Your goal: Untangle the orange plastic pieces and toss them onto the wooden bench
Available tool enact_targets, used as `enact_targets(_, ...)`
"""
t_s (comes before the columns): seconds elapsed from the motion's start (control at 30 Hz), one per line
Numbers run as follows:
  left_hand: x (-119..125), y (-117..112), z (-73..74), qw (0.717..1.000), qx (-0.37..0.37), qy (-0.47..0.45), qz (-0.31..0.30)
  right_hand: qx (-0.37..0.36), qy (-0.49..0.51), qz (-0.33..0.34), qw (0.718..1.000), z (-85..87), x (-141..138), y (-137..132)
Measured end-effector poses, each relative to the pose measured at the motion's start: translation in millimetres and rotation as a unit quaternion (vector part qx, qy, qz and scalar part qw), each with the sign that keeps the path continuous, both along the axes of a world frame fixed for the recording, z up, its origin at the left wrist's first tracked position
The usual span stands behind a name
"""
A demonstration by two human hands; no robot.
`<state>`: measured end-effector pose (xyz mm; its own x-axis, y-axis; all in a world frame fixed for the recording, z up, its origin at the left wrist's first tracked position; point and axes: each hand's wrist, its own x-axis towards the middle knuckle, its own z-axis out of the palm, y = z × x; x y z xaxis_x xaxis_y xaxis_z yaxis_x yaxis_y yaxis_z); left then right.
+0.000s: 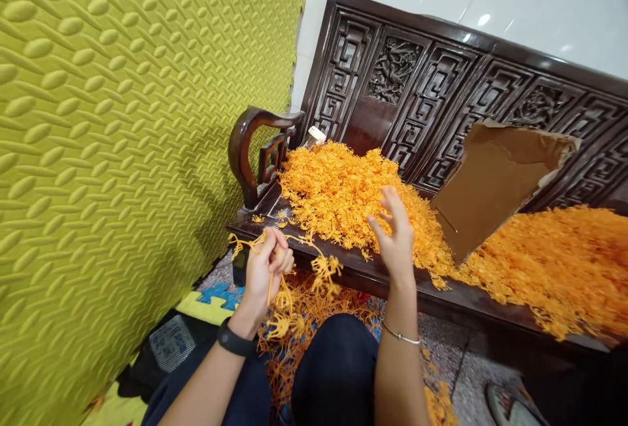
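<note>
My left hand (268, 262), with a black band on its wrist, is closed on a thin orange strand (314, 243). Spidery orange tufts (326, 270) hang from the strand on both sides of the fist. My right hand (394, 233), a bracelet at its wrist, is raised with fingers apart and holds nothing. It is in front of a large heap of small orange spidery pieces (338, 184) on the dark wooden bench. Whether its fingertips touch the heap, I cannot tell.
The carved bench (490, 315) has a curved armrest (240, 151). A torn cardboard sheet (495, 177) leans between the heap and a second orange heap (569, 262). A yellow foam mat (122, 118) stands at left. Orange strands (284, 373) lie below, and a white-capped container (316, 135) stands behind.
</note>
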<state>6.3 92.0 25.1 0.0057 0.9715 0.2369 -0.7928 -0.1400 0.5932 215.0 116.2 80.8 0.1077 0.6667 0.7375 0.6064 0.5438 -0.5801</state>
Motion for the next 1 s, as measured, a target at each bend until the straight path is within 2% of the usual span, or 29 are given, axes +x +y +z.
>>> enact_targets(0.03, 0, 0, 0.2, 1.000, 0.000, -0.003, -0.001, -0.075, 0.002, 0.060, 0.995, -6.0, 1, 3)
enact_targets(0.1, 2, -1, 0.8, 1.000, 0.002, -0.007, 0.001, -0.171, 0.028, 0.156, 0.973, -11.1, 1, 2)
enact_targets(0.2, 5, -1, 3.2, 1.000, 0.004, -0.009, 0.012, -0.236, 0.003, 0.264, 0.935, -3.7, -10, -12)
enact_targets(0.27, 7, -1, 4.9, 1.000, 0.001, -0.007, 0.024, -0.245, -0.043, 0.288, 0.925, 3.6, -21, -24)
enact_targets(0.43, 12, 0, 4.3, 0.999, -0.017, 0.002, 0.039, -0.210, -0.146, 0.215, 0.943, 4.7, -37, -37)
enact_targets(0.53, 12, 1, 2.7, 0.999, -0.018, 0.007, 0.033, -0.203, -0.189, 0.211, 0.937, -2.5, -39, -34)
enact_targets(0.6, 12, 1, 2.5, 0.999, -0.016, 0.008, 0.027, -0.199, -0.183, 0.220, 0.937, -6.7, -39, -28)
enact_targets(0.7, 11, -1, 4.0, 1.000, -0.022, -0.007, -0.002, -0.160, -0.112, 0.194, 0.961, -11.0, -36, -19)
enact_targets(0.8, 9, -5, 5.8, 0.995, -0.039, -0.044, -0.076, -0.128, 0.004, 0.125, 0.984, -13.5, -26, -12)
enact_targets(0.93, 11, -13, 5.0, 0.983, -0.044, -0.047, -0.173, -0.135, 0.145, 0.078, 0.977, -12.6, -12, -10)
enact_targets(1.0, 18, -19, 3.6, 0.979, -0.040, -0.002, -0.198, -0.088, 0.210, 0.045, 0.973, -10.8, -11, -11)
